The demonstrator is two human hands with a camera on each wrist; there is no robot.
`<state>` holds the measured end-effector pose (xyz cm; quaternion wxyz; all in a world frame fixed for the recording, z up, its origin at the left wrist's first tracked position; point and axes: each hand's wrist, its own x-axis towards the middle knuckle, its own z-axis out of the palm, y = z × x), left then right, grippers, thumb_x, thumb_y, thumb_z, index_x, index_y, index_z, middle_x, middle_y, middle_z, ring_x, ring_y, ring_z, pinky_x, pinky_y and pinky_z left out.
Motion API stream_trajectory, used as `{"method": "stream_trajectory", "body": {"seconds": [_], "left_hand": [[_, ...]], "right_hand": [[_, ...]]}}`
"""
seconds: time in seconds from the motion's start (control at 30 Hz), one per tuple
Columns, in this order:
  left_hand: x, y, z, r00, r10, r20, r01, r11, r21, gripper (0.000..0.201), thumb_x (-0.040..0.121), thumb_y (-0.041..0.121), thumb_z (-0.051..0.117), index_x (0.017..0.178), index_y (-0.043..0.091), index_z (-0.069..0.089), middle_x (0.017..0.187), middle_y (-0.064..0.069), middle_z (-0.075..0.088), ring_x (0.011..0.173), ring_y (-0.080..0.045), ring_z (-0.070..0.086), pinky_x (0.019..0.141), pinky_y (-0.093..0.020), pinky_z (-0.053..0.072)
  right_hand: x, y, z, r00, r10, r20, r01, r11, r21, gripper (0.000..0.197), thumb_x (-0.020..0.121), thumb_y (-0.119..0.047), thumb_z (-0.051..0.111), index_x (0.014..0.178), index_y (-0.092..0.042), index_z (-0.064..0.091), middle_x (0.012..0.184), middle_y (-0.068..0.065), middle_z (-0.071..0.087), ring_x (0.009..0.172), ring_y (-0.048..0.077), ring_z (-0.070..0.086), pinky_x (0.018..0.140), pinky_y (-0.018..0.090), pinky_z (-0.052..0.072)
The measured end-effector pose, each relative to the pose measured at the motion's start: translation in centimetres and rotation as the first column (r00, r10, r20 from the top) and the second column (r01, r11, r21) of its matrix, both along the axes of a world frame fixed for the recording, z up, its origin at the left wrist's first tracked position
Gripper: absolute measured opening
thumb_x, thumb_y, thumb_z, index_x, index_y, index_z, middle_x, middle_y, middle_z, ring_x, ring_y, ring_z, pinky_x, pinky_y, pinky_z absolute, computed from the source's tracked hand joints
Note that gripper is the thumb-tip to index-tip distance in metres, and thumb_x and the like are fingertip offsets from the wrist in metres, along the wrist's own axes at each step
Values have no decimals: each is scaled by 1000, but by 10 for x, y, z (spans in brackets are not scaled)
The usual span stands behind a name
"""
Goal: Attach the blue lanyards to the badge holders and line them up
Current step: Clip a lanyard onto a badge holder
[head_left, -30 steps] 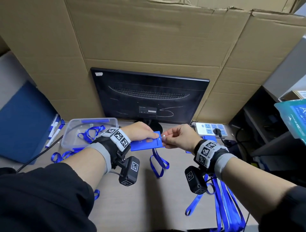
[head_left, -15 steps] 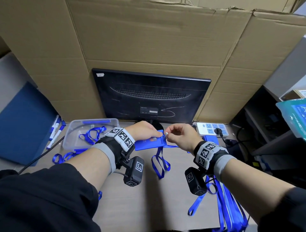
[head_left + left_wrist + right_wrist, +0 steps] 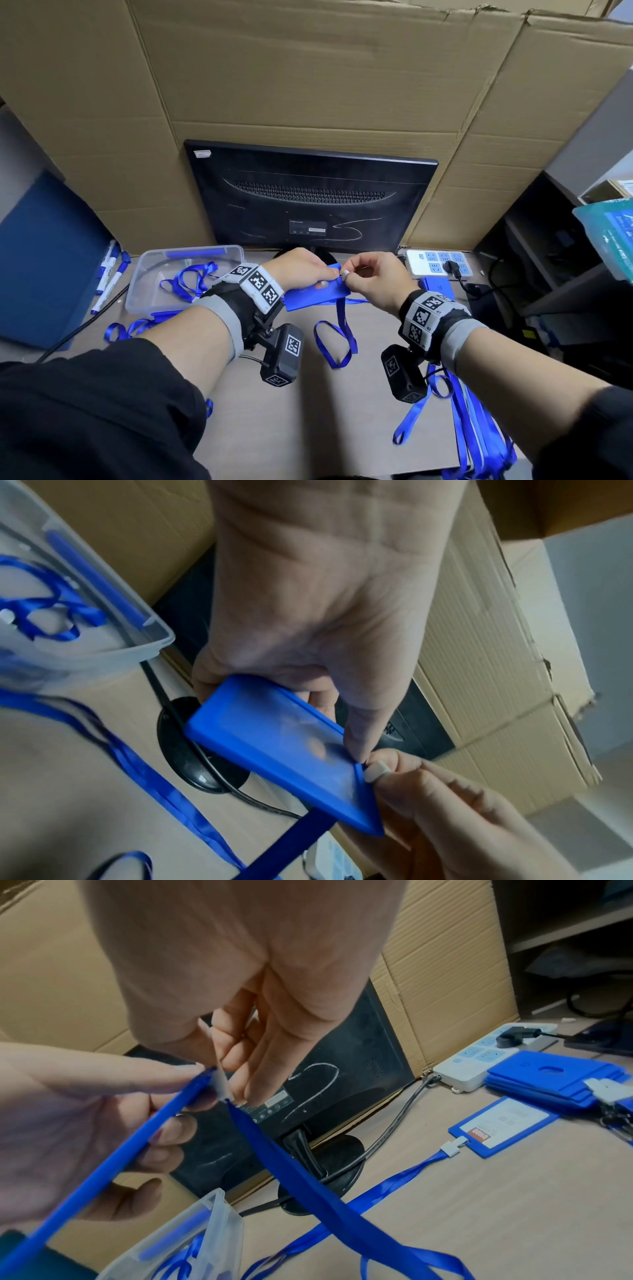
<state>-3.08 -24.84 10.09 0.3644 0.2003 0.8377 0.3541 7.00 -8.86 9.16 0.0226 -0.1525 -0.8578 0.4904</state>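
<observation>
Here the left hand (image 3: 301,270) grips a blue badge holder (image 3: 317,294) above the desk (image 3: 308,411), thumb on top & fingers curled under, in front of the monitor (image 3: 308,195). The right hand (image 3: 373,281) pinches the white clip (image 3: 376,771) of a blue lanyard (image 3: 337,339) right at the holder's top edge, w/ the strap hanging down to the desk. Behind it, other badge holders (image 3: 548,1085) lie stacked beside the power strip (image 3: 479,1058); the clear box (image 3: 164,274) w/ more lanyards sits at the left.
</observation>
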Motion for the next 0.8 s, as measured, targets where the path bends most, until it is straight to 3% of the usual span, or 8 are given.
{"method": "stream_trajectory", "body": {"seconds": [0.23,0.33,0.43,0.5,0.57,0.67,0.73,0.8], "left_hand": [[-9,-9,-4,991,42,126,-58,990,125,19,83,29,65,74,13,67,75,-9,59,70,-22,53,68,-35,41],[-15,-13,0,988,-28,152,5,989,147,14,89,20,64,81,10,71,79,-8,64,76,-21,57,72,-34,44],[-23,-18,0,980,-51,190,18,985,171,12,92,9,66,97,5,76,88,-10,71,83,-20,64,81,-34,52],[-30,-19,-1,996,0,93,-20,978,207,20,88,6,72,106,11,77,100,-10,73,91,-17,66,86,-30,55],[-34,-20,-1,993,113,-14,-105,957,272,31,80,11,81,110,19,74,110,-10,67,99,-15,64,84,-28,55],[-40,-18,-3,962,271,19,-263,910,321,52,76,31,84,121,24,59,114,0,58,103,-14,62,84,-30,55],[-45,-14,-3,966,224,130,-255,908,333,65,73,52,81,122,17,58,112,0,63,103,-16,65,97,-40,54],[-43,-9,-1,957,53,285,-170,900,402,57,83,54,73,115,8,62,107,-7,71,102,-21,68,104,-48,50]], "right_hand": [[-4,1,0,1000,-23,-11,23,999,-38,9,88,-24,76,83,-17,79,79,-2,77,71,9,69,75,30,60],[-7,-8,-7,995,-88,-35,83,988,-134,18,85,-9,79,97,-11,65,82,5,72,70,15,66,73,38,62],[-10,-10,-5,996,-29,82,48,970,-237,39,84,-2,78,116,-10,58,91,6,70,73,12,66,70,24,59],[-11,-7,-2,977,74,201,-30,977,-211,31,84,-3,78,112,-7,65,94,15,72,76,14,67,77,28,60],[-12,-8,-1,961,86,262,-37,982,-186,22,83,-7,80,102,-6,69,95,20,73,81,21,67,89,42,57],[-11,-12,1,967,-30,253,91,969,-230,21,82,-5,80,92,-9,61,87,17,69,80,25,64,81,44,55],[-8,-13,4,967,-108,231,192,903,-385,28,85,4,75,97,-9,53,87,20,65,77,29,64,76,40,59],[-4,-13,5,964,-161,210,252,805,-537,29,88,9,69,102,-9,51,84,22,62,68,29,63,74,40,61]]}}
